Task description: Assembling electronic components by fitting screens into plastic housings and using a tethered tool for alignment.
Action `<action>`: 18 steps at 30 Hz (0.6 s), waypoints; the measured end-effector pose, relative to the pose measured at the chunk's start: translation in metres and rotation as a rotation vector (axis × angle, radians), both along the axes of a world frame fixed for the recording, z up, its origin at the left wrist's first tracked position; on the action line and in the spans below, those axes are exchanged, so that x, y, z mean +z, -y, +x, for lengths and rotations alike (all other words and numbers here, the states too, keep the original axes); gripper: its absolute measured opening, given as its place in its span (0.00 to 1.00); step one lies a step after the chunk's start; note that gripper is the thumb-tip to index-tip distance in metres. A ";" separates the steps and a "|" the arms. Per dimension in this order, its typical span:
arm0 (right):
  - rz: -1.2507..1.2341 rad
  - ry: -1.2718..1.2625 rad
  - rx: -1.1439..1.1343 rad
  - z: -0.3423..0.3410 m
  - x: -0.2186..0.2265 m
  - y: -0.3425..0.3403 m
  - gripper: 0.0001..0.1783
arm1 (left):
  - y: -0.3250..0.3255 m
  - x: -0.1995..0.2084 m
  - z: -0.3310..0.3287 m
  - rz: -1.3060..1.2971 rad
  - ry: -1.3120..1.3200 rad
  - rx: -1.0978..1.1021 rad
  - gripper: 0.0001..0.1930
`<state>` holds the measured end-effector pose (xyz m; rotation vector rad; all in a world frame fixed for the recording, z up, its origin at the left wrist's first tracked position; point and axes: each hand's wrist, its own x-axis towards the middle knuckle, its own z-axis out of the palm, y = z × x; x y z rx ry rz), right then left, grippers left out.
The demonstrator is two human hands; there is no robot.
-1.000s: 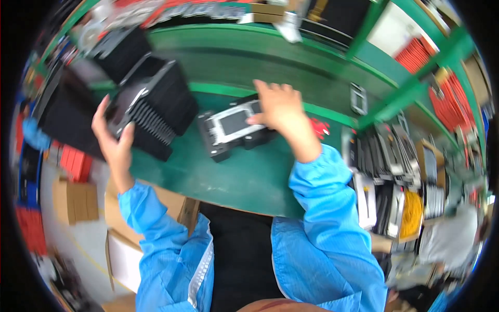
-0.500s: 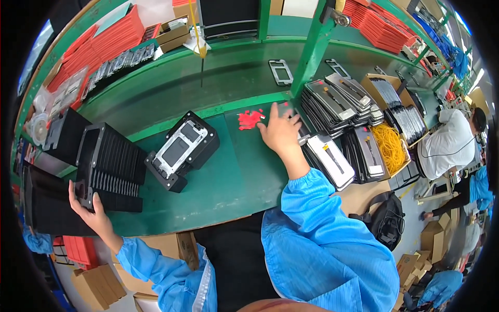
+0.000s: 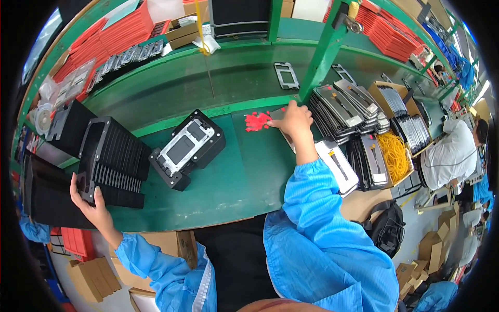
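Observation:
On the left, my left hand (image 3: 93, 212) wraps its thumb and fingers around the lower corner of a black slotted block (image 3: 104, 140), one of several stacked there. My right hand (image 3: 295, 125) is closed on a thin flat panel (image 3: 286, 138), just left of the panel piles; the palm covers most of it. A few small red tabs (image 3: 257, 121) lie loose beside my right thumb. Between the hands sits a black fixture (image 3: 212, 143), tilted on the green bench, carrying a silver phone frame (image 3: 182, 147).
Stacks of flat screen panels (image 3: 338, 112) and a white-faced panel (image 3: 338, 165) lie on the right, beside a box of yellow bands (image 3: 393, 156). A green post (image 3: 322, 57) rises at the back. A screwdriver (image 3: 209, 75) hangs from a yellow cord. Red trays (image 3: 125, 31) fill the shelf.
My right hand has moved slightly right and its spread fingers have closed on the panel. My left hand keeps its hold on the black block. The view has shifted a little.

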<state>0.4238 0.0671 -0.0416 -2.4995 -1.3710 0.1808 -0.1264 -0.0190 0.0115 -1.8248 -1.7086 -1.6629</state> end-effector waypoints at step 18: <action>1.078 -0.740 0.660 -0.058 0.063 0.025 0.13 | 0.047 -0.027 0.127 0.354 0.006 0.047 0.36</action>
